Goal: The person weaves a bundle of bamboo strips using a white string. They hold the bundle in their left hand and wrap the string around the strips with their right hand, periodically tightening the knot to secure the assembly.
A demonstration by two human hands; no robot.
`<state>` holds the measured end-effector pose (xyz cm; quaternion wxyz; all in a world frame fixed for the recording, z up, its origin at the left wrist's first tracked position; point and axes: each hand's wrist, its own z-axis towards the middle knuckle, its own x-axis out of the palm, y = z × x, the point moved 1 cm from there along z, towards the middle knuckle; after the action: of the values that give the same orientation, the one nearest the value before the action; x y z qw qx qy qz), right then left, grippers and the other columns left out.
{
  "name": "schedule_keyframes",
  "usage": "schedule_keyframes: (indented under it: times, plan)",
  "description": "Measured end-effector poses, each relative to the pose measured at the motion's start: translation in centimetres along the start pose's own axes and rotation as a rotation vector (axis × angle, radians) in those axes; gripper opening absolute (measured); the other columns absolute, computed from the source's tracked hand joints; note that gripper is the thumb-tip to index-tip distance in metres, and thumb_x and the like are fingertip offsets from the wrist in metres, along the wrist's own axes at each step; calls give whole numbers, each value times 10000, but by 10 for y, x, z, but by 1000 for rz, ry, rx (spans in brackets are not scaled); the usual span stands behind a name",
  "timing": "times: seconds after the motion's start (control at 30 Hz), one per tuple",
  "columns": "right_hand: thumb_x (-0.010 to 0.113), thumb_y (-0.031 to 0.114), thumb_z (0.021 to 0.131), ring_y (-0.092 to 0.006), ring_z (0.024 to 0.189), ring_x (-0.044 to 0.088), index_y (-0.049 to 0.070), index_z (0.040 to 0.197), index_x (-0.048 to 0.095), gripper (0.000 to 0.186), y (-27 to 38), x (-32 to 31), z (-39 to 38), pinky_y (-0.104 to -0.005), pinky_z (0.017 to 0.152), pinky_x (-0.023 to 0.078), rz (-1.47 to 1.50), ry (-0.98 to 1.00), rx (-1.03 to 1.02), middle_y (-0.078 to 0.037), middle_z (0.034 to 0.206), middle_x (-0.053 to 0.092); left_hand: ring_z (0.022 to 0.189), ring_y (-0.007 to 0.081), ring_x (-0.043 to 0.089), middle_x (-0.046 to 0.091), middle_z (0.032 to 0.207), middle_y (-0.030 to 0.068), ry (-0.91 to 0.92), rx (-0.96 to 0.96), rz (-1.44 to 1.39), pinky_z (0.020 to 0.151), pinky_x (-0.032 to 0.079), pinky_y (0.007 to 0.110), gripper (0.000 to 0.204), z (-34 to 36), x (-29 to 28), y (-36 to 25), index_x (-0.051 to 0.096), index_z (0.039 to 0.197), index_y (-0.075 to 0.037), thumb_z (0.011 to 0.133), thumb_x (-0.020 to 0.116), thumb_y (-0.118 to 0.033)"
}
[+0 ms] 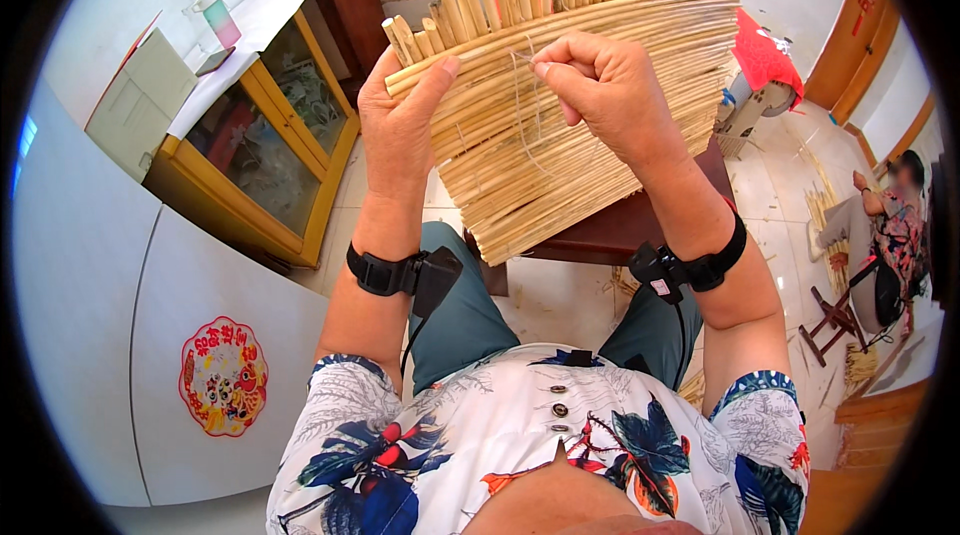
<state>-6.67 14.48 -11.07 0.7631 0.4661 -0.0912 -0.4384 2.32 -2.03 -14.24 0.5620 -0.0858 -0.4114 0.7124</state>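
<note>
A panel of pale straw-coloured stalks [600, 125], laid side by side and stitched with thread, slopes up in front of me. Short stalk ends stick up in a row along its far edge. My left hand [402, 120] grips the panel's upper left corner, thumb on the front stalk and fingers behind. Over the panel's upper middle, my right hand [605, 90] is closed, with thumb and forefinger pinching a thin pale thread [522, 100]. That thread loops down loosely across the stalks. Whether a needle is in the pinch is too small to tell.
A dark red table [600, 230] stands under the panel. To the left is a yellow-framed glass cabinet [285, 125] with a cup [218, 20] on top. At the right, another person [895, 225] sits near bundles of stalks [825, 220] and a folding stool [838, 320].
</note>
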Motion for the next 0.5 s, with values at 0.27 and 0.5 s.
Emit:
schedule_keyframes:
  times: [0.27, 0.5]
  plan:
    - [583, 102, 855, -8, 482, 436, -13, 853, 639, 128, 0, 1, -1, -174, 447, 342, -21, -9, -15, 42, 557, 505, 744, 82, 620, 661, 884, 54, -8, -4, 26, 648, 507, 213, 176, -2, 1, -1, 607, 989, -12, 830, 650, -74]
    - [586, 104, 855, -2, 467, 428, -7, 851, 641, 124, 1, 1, -4, -168, 425, 319, -8, -11, -11, 46, 538, 497, 739, 81, 620, 659, 874, 57, -14, 3, 37, 644, 508, 212, 173, -4, 2, -2, 606, 982, -9, 827, 650, -71]
